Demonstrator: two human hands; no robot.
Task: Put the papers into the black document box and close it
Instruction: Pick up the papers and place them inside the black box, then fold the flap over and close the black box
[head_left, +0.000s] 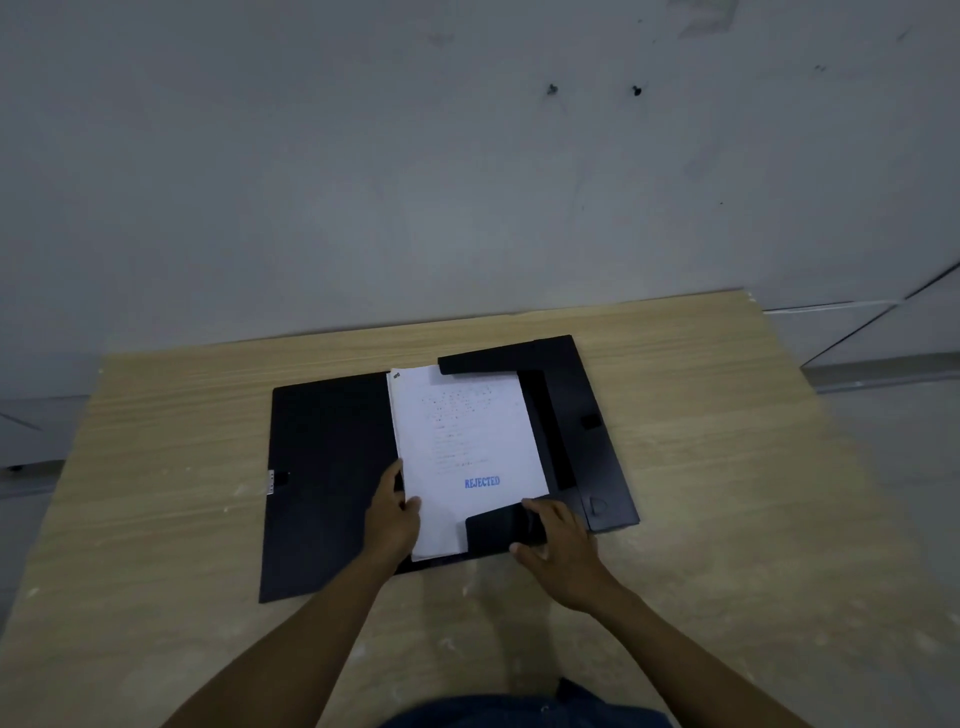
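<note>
Pale wood-grain table (701, 415) fills the lower half of the frame, with a bare grey wall behind it. From the head view, the black document box (332, 467) lies opened flat at the centre of the frame, its wide cover spread toward the left and its closing flap toward the right. The papers (467, 441), a white stack stamped REJECTED in blue, already sit inside the box tray, so the loading part looks done; the inner flaps are only partly folded and the cover is not yet shut, so closing remains. The left hand (392, 512) rests at the lower left edge of the stack, fingers loosely curled against the sheets. The right hand (561, 545) sits just right of it at the lower edge of the box, fingers spread and pressing down the bottom flap (498, 530), which overlaps the lower right corner of the papers.
</note>
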